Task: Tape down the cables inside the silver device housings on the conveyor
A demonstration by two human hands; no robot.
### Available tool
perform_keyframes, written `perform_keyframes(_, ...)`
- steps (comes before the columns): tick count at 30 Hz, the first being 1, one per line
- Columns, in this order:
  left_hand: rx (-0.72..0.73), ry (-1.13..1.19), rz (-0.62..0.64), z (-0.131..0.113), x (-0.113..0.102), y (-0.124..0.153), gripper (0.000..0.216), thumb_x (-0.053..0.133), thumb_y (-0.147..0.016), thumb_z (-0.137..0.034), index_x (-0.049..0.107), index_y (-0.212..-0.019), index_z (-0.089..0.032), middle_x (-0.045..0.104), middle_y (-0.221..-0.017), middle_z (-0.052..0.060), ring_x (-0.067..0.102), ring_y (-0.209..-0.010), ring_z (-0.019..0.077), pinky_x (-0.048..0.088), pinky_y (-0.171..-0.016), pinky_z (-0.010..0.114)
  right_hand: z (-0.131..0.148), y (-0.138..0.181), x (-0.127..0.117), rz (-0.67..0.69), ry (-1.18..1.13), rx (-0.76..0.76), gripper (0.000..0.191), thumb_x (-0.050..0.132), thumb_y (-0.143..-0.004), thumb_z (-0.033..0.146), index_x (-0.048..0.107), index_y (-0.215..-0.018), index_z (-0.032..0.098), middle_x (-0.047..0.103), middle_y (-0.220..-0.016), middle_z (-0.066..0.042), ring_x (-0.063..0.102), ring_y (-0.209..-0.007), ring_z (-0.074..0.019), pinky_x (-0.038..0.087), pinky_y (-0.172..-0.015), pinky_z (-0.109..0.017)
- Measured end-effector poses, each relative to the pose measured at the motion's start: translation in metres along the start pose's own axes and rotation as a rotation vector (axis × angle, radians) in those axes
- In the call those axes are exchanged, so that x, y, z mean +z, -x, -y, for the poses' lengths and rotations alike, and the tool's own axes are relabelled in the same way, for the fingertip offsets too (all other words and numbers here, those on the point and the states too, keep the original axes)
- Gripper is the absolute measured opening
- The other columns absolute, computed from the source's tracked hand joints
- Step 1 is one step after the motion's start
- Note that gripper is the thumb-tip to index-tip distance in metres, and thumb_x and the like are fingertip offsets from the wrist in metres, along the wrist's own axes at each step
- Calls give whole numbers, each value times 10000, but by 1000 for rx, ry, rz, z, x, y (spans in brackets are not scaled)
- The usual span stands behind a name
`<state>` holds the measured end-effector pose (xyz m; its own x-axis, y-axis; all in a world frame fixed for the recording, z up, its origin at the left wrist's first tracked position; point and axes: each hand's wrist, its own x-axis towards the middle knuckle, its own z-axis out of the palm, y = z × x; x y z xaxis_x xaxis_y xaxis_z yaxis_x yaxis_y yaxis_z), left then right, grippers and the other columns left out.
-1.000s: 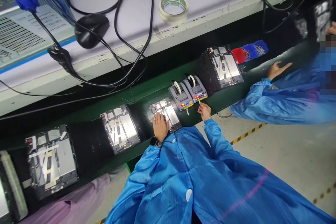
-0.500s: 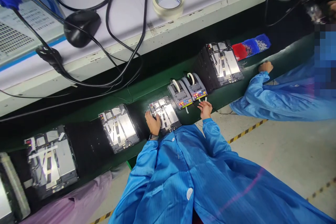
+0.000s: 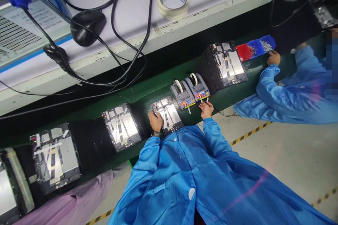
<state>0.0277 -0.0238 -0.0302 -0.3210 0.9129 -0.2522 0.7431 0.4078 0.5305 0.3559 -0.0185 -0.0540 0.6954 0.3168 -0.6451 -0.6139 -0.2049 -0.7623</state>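
Presently, our left hand (image 3: pixel 155 122), half-curled, touches the left edge of the device (image 3: pixel 170 116) before us; our right hand (image 3: pixel 206 110), half-curled, meets the tape dispenser (image 3: pixel 198 88). We cannot tell either grip. The tape roll (image 3: pixel 173 13) label is illegible.

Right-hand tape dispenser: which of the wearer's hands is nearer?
Right. The right hand is just in front of the tape dispenser; the left hand is farther off, at the electronics assembly's left edge.
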Motion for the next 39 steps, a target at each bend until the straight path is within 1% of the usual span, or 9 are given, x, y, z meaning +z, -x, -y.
perform_keyframes(5,177,-115,-107,-27,-10,-9,588,488,-978,-294,415,-1527,-97,342,-1658,219,262,-1584,309,231,-1293,473,0,-2,3,-85,82,-44,492,679,-691,62,395,-1051,239,588,-728,105,564,-529,-71,523,-486,-169)
perform_keyframes(9,390,-190,90,-64,-2,-34,552,479,-999,-347,467,-1517,-156,455,-1610,171,311,-1562,300,212,-1289,491,-6,11,-22,-106,216,-154,467,669,-725,130,374,-1067,250,577,-769,102,563,-543,-79,501,-496,-180)
perform_keyframes(13,481,-329,256,-88,14,-56,673,582,-948,-541,518,-1481,-134,575,-1476,214,450,-1443,386,238,-1250,532,-17,58,-64,149,379,-456,487,647,-822,221,394,-1237,247,614,-888,53,636,-687,-126,556,-600,-252)
perform_keyframes(17,496,-364,296,-82,22,-65,689,564,-954,-584,535,-1466,-125,622,-1369,226,539,-1319,403,357,-1145,509,-28,119,-81,433,529,-691,553,667,-897,261,421,-1393,252,631,-1038,-25,664,-894,-170,583,-736,-307)
perform_keyframes(22,524,-309,295,-63,22,-69,655,577,-971,-534,511,-1486,-136,620,-1377,215,549,-1291,397,377,-1120,506,-42,157,-48,785,603,-776,560,644,-928,251,433,-1446,254,634,-1094,-60,676,-891,-186,611,-746,-342)
perform_keyframes(28,507,-46,253,-56,17,-69,480,705,-903,-284,581,-1361,-208,644,-1330,128,577,-1262,298,427,-1105,420,-39,142,13,798,619,-889,516,566,-957,224,420,-1452,236,628,-1082,-72,662,-869,-188,614,-769,-355)
perform_keyframes(31,479,-47,275,-61,12,-67,244,687,-900,-226,693,-1144,-244,633,-1325,91,560,-1282,273,418,-1119,413,-30,130,40,801,741,-1000,576,516,-951,180,382,-1510,219,635,-1129,-99,669,-997,-227,593,-942,-435)
perform_keyframes(34,419,-111,335,-69,8,-65,125,666,-911,-234,754,-999,-250,603,-1381,71,534,-1317,275,385,-1150,428,-27,120,65,901,930,-1114,663,452,-922,105,344,-1570,197,624,-1241,-140,636,-1178,-266,503,-1106,-519)
perform_keyframes(39,413,-115,358,-73,4,-65,188,612,-925,-227,793,-967,-252,596,-1409,61,532,-1298,278,383,-1137,430,-38,107,90,1094,1140,-1257,853,375,-844,2,203,-1663,168,600,-1342,-165,605,-1256,-273,402,-1198,-567)
